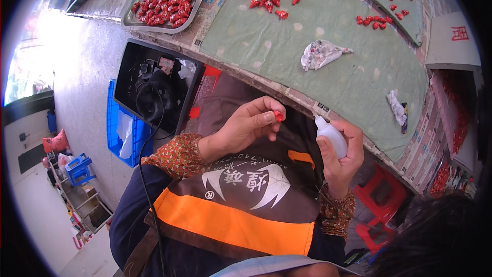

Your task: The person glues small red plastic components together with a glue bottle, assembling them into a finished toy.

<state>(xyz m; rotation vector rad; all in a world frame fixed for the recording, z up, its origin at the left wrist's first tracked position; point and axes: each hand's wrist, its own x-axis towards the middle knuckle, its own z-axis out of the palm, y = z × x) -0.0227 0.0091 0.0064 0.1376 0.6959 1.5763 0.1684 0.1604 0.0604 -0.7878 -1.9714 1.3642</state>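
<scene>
Between the thumb and fingers of my left hand (252, 125) is a small red piece (279, 116), pinched above my lap; its exact kind is too small to make out. My right hand (342, 159) is wrapped round a white squeeze bottle (332, 138), whose narrow nozzle points up and to the left, apart from the red piece. Both hands are just off the near edge of a table with a green cloth (246, 46). More small red pieces (269, 2) lie loose on the cloth, with a short cluster (374, 21) farther right.
A metal tray (190, 23) heaped with red pieces stands at the back left. A crumpled white rag (323, 55) and a small tube (404, 118) beside another rag lie on the cloth. Left of me are a black bin (128, 74) and a blue crate (111, 123); a red stool (382, 190) stands under the table.
</scene>
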